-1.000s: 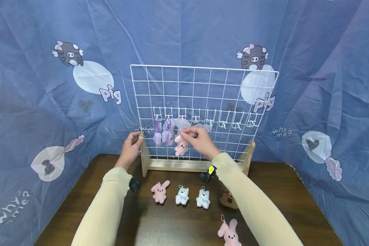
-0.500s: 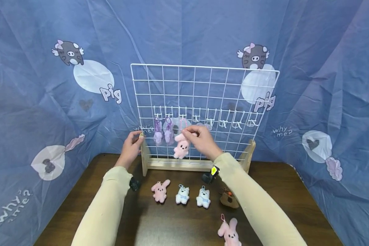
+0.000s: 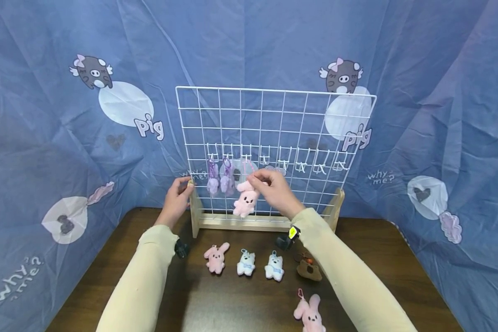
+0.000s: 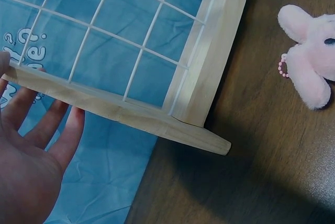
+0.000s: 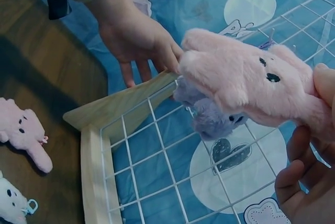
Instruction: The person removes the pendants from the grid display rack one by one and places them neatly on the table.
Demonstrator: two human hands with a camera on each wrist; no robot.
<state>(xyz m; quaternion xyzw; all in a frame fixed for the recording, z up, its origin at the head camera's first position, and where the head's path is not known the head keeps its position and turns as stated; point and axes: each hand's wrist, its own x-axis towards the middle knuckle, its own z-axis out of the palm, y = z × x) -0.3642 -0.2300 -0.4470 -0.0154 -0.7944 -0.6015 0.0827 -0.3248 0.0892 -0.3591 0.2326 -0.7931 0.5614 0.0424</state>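
Right hand (image 3: 275,190) pinches pink plush rabbit (image 3: 246,203) by top below third white metal hook (image 3: 246,158) from left, left hand (image 3: 176,199) clamps white wire rack's (image 3: 260,130) pale wooden left post (image 3: 195,213); looks like hanging step, next move needing secure seating before release.

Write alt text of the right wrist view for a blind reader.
A right hand grips a pink plush rabbit in front of a white wire grid on a pale wooden stand. A left hand holds the stand's side, near purple plush toys. Another pink rabbit and a white plush toy lie on the dark wooden table.
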